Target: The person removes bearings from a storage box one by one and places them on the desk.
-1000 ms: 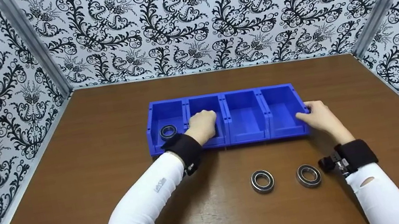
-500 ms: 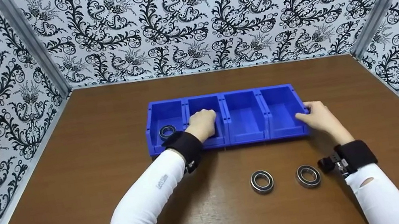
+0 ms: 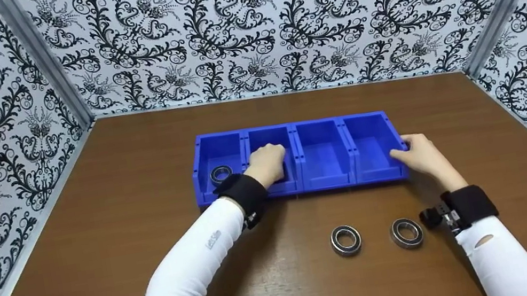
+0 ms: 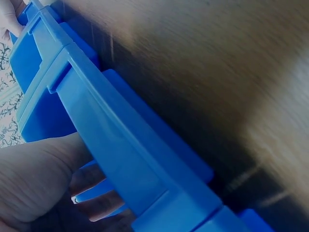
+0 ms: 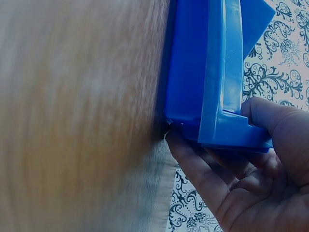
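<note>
A row of joined blue storage bins [image 3: 330, 181] stands on the brown table, its open fronts facing me. My left hand [image 3: 268, 163] reaches down into the second bin from the left, knuckles up; its fingertips are hidden there in the head view. In the left wrist view my left thumb and fingers [image 4: 99, 205] pass behind the blue bin wall [image 4: 113, 140], and I cannot tell what they hold. My right hand [image 3: 423, 155] grips the right end of the row, thumb [image 5: 263, 111] over the side and fingers underneath. A ball bearing [image 3: 221, 175] lies in the leftmost bin.
Two more ball bearings, one left [image 3: 346, 241] and one right [image 3: 407, 233], lie flat on the table [image 3: 289, 295] in front of the bins, the right one close to the right wrist strap [image 3: 470, 206]. Patterned wall panels [image 3: 242, 27] enclose the table at the back and sides.
</note>
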Available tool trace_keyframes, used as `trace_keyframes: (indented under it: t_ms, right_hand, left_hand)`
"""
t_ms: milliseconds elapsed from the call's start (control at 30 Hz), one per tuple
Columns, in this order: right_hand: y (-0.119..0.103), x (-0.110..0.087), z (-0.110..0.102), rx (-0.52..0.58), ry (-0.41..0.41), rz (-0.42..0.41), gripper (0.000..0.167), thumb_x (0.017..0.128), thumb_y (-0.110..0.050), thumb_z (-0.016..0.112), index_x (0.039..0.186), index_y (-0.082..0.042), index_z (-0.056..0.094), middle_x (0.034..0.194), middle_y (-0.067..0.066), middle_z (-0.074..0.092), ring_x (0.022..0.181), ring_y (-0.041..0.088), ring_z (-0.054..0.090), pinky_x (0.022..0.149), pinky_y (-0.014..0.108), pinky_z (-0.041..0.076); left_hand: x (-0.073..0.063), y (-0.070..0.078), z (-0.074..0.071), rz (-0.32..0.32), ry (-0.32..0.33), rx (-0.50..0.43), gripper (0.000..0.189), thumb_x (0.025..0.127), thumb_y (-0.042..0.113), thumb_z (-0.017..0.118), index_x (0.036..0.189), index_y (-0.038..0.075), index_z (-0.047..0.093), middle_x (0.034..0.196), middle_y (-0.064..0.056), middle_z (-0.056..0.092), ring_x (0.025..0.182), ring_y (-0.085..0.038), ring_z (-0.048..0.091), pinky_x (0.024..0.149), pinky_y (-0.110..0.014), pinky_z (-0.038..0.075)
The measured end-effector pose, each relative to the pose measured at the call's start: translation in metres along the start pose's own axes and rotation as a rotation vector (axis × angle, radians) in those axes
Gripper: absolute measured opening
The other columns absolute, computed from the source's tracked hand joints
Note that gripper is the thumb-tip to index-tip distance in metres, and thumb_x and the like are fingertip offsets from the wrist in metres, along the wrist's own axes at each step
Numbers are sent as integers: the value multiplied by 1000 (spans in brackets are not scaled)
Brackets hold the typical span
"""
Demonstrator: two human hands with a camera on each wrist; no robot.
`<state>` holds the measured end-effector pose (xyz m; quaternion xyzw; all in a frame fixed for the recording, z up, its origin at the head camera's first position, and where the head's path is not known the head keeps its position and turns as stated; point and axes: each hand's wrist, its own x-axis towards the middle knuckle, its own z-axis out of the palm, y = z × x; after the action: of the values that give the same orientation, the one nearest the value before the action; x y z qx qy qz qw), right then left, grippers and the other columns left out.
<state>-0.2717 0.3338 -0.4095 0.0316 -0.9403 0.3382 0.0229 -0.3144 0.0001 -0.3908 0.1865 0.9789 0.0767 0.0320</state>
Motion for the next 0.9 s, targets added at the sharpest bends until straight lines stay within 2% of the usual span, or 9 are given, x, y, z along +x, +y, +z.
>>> trace_keyframes:
  t_ms: [367,500,567,700,900]
  right_hand:
    - [0,0,0,-10,-2,2,46,94,-11,58,129,19,56,110,31,68,82,21,64,69,24,48]
    - [0,0,0,-5,3,-1,46,93,-11,58,128,19,56,109,30,68,80,20,63,69,24,47]
    - [1,0,0,-4,4,1,45,93,-11,58,128,19,56,108,30,68,80,20,62,69,25,47]
    - [0,0,0,-8,6,4,45,93,-11,59,127,18,57,107,29,68,80,20,62,70,26,47]
    - [-1,0,0,-14,6,3,45,93,-11,58,128,18,57,108,30,68,80,20,63,70,28,48]
  left_hand:
    - [-1,-1,-2,29,0,-6,15,84,3,72,99,1,70,108,-19,72,103,-36,69,83,-49,56]
    - [2,-3,0,38,0,-6,11,82,4,72,93,2,69,105,-19,73,100,-37,70,81,-49,57]
    - [6,-6,4,55,23,-1,9,79,5,73,86,3,67,99,-18,73,95,-36,71,76,-49,58]
    - [5,-6,2,62,23,-8,11,78,5,74,87,3,68,99,-18,73,95,-36,71,77,-49,57]
    - [-6,-2,-6,53,13,-13,15,81,4,75,95,0,70,106,-20,72,102,-38,69,83,-50,56]
